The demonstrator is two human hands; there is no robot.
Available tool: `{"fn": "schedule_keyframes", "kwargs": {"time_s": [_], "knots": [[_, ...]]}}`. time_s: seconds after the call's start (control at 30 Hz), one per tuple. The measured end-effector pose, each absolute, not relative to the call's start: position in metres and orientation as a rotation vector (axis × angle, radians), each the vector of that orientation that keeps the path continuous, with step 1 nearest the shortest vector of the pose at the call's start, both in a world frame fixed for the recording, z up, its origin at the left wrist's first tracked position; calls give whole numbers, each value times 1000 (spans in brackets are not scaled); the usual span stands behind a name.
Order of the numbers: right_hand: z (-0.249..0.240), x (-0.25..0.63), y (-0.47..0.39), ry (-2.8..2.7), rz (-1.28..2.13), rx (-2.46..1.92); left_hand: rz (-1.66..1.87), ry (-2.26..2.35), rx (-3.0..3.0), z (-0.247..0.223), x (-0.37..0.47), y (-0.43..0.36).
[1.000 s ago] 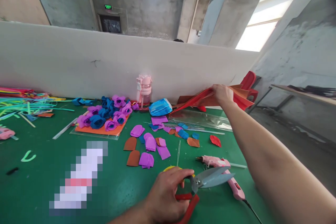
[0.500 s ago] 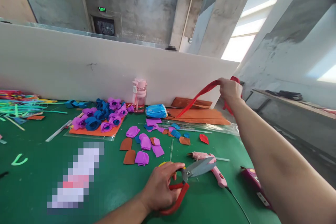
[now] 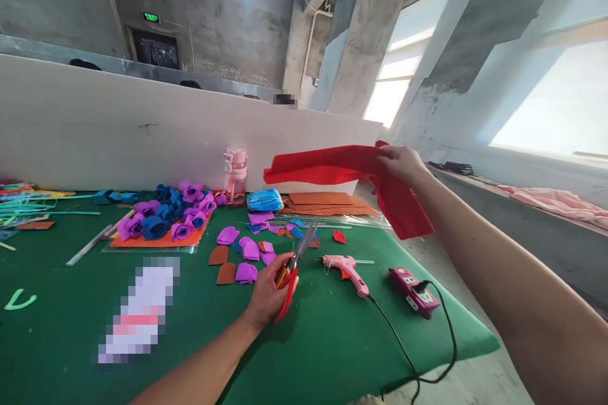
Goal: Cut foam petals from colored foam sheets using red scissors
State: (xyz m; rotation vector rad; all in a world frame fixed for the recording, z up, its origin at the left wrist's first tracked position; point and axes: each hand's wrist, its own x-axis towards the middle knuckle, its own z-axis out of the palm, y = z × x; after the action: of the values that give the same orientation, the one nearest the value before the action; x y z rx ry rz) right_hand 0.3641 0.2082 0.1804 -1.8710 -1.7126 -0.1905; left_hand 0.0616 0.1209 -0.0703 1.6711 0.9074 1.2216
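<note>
My left hand (image 3: 265, 296) is closed around the handles of a pair of scissors (image 3: 288, 299), whose blades point up and away and look nearly together. Raised at the right, my right hand (image 3: 405, 164) pinches a red paper strip (image 3: 325, 164); one end stretches left in the air and another part droops below the hand. Beyond the scissors lie purple petal pieces (image 3: 249, 249) and brown petal pieces (image 3: 226, 273) on the green table. A single red petal piece (image 3: 339, 237) rests under the hanging strip.
A pink glue gun (image 3: 349, 269) with a cord lies right of the scissors, near a purple power strip (image 3: 414, 291). Purple and blue paper flowers (image 3: 168, 215), a pink bottle (image 3: 235, 171), a blue pouch (image 3: 264, 200) and brown sheets (image 3: 327, 204) stand along the white partition (image 3: 190, 130).
The red strip has swung out and opened wider, with its free end now further left. The scissors have turned to point upward and their blades have come closer together. The view has shifted right.
</note>
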Motion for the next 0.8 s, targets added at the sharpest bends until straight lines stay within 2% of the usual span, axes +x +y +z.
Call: {"fn": "schedule_keyframes", "kwargs": {"time_s": [0.07,0.23,0.3,0.6,0.8], "knots": [[177,357,194,-1758,0,-1817,1238,919,1671,-71,60,123],[164,351,161,-1541,903,-1567,1253,900,1699,-68,60,118],[155,351,147,-1416,1090,-1565,1233,880,1730,-65,62,114],[83,310,50,-1080,1596,-1428,1161,974,1922,-33,53,106],[18,262,-21,-804,1667,-1219,813,948,2205,12,26,90]]}}
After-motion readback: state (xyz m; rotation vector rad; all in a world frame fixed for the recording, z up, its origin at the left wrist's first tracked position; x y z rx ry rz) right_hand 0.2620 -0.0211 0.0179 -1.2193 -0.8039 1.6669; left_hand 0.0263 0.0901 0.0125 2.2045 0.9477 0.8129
